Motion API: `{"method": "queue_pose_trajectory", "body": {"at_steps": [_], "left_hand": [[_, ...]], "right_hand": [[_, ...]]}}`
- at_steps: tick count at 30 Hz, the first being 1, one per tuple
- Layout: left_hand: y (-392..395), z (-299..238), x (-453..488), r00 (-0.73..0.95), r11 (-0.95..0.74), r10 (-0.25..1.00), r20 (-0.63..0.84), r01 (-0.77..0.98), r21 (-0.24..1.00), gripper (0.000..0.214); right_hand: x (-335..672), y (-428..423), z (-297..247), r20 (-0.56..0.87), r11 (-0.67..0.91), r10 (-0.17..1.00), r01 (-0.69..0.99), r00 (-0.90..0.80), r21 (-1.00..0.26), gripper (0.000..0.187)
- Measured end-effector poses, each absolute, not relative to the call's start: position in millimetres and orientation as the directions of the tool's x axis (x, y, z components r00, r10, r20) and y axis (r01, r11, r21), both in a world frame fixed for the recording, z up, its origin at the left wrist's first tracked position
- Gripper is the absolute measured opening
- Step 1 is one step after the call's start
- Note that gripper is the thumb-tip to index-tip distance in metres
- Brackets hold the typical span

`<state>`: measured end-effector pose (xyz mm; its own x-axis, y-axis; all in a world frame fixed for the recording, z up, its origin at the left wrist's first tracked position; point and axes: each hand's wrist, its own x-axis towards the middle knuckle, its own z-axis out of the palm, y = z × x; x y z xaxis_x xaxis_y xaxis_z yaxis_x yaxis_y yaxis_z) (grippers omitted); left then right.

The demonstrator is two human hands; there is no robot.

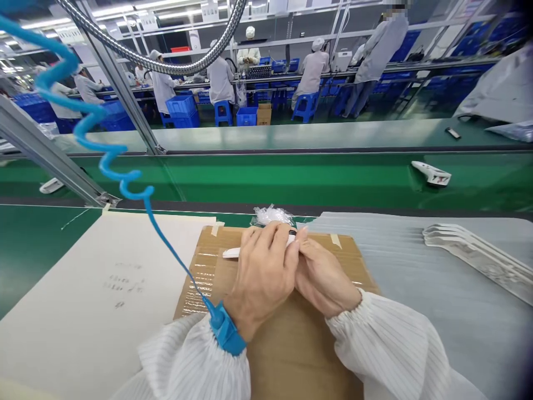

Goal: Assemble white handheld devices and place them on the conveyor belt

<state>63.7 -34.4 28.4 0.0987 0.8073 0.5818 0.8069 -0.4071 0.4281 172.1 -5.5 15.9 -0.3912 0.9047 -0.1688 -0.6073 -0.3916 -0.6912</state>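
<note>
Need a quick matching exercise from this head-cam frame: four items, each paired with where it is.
Items:
1. blue wrist strap
2. small white part
3. stack of white parts
4. crumpled clear plastic

Places:
A. on the grey sheet
B. at the far edge of the cardboard
C. around the left wrist
D. held between the left hand and right hand

Pairs: 1C, 2D, 3A, 4B

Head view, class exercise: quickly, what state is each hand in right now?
Left hand: closed, holding a white plastic part.
Right hand: closed, fingers against the same white plastic part.
</note>
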Motion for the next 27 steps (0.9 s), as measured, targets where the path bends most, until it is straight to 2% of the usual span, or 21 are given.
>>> {"method": "queue_pose_trajectory", "body": {"at_steps": [2, 6, 10, 13, 14, 16, 18, 20, 22, 23, 25, 26, 27], "left_hand": [[-34.1, 28.4, 60.4, 0.110, -0.409, 0.822, 0.559, 0.797, 0.444, 0.023], [-32.5, 23.5, 44.8, 0.217, -0.439, 0.861, 0.460, 0.774, 0.457, 0.044], [-29.9, 15.6, 32.9, 0.253, -0.427, 0.880, 0.402, 0.792, 0.437, 0.035], [-26.6, 15.2, 31.0, 0.107, -0.250, 0.958, 0.266, 0.769, 0.589, 0.041], [-25.0, 16.4, 30.8, 0.014, -0.134, 0.984, 0.178, 0.720, 0.681, 0.049], [-21.0, 20.2, 29.9, -0.087, 0.098, 0.994, -0.062, 0.510, 0.855, 0.061], [-17.3, 25.6, 27.9, -0.037, 0.260, 0.965, -0.259, 0.238, 0.936, 0.059], [-14.3, 31.4, 23.7, 0.031, 0.328, 0.943, -0.330, 0.050, 0.943, 0.046], [-9.6, 36.6, 14.8, -0.035, 0.313, 0.949, -0.314, -0.034, 0.949, 0.032], [-5.4, 38.6, 7.8, -0.106, 0.278, 0.954, -0.280, -0.039, 0.960, 0.028], [9.1, 41.3, -12.3, -0.295, 0.220, 0.937, -0.189, 0.076, 0.972, 0.024], [19.5, 42.0, -25.0, -0.381, 0.232, 0.913, -0.146, 0.192, 0.954, 0.026], [31.4, 42.6, -38.8, -0.453, 0.305, 0.884, -0.120, 0.362, 0.881, 0.028]], "right_hand": [[175.8, -2.1, 16.2, -0.157, -0.408, 0.890, -0.592, -0.429, -0.696, 0.018], [190.8, 8.8, 17.0, -0.150, -0.450, 0.857, -0.574, -0.493, -0.684, 0.024], [201.0, 16.5, 21.3, -0.150, -0.454, 0.872, -0.656, -0.466, -0.603, 0.024], [199.4, 16.9, 18.7, -0.163, -0.458, 0.871, -0.644, -0.464, -0.613, 0.026], [198.0, 16.3, 16.3, -0.158, -0.457, 0.865, -0.616, -0.476, -0.642, 0.027], [195.4, 14.7, 9.9, -0.131, -0.427, 0.858, -0.546, -0.497, -0.721, 0.032], [193.6, 13.9, 3.1, -0.108, -0.374, 0.867, -0.493, -0.487, -0.786, 0.037], [192.7, 14.2, -2.5, -0.115, -0.343, 0.887, -0.473, -0.447, -0.812, 0.037], [192.2, 15.2, -5.6, -0.165, -0.357, 0.903, -0.476, -0.397, -0.804, 0.032], [192.0, 15.8, -6.1, -0.193, -0.370, 0.906, -0.479, -0.378, -0.796, 0.030], [191.5, 16.7, -5.6, -0.239, -0.392, 0.907, -0.488, -0.346, -0.780, 0.028], [191.3, 17.0, -4.7, -0.254, -0.397, 0.908, -0.493, -0.332, -0.774, 0.027], [191.2, 17.1, -3.7, -0.264, -0.400, 0.909, -0.497, -0.323, -0.770, 0.026]]}}
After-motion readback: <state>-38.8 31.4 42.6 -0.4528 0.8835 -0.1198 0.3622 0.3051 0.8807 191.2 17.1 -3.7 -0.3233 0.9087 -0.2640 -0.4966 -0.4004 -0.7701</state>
